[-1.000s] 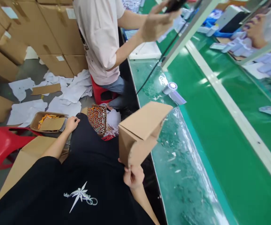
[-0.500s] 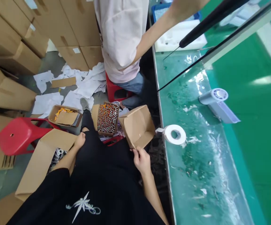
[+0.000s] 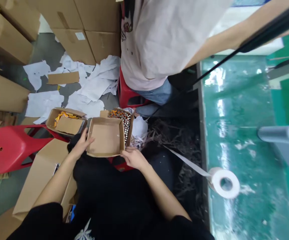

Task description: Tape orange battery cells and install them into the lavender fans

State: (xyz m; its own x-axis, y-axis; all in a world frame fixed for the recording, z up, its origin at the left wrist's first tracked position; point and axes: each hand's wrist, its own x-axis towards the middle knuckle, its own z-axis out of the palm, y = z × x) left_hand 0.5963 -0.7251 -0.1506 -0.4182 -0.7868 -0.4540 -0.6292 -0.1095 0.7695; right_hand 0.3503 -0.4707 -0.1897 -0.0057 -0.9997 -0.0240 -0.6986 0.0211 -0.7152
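An open, shallow cardboard box (image 3: 106, 136) is over my lap with its inside facing up. My right hand (image 3: 134, 158) pinches its near right corner. At the box's left wall is my left hand (image 3: 80, 145), its thumb over the rim and its other fingers along the outside. Just behind, partly covered by the held box, stands a carton of small metal-ended cylinders (image 3: 126, 122), packed upright. To the left of it, a small carton (image 3: 51, 120) holds orange-yellow pieces and a cardboard flap.
A roll of white tape (image 3: 225, 183), its loose strip hanging over the edge, lies on the green-topped table (image 3: 254, 213). A person (image 3: 164, 40) sits ahead on a red stool. Another red stool (image 3: 14, 148) and a large open carton (image 3: 38, 176) are at left; paper sheets (image 3: 94, 83) litter the floor.
The cardboard box has moved left, away from the table edge, and now faces up. My left hand has come from my knee onto its left side. The tape strip is pulled out longer.
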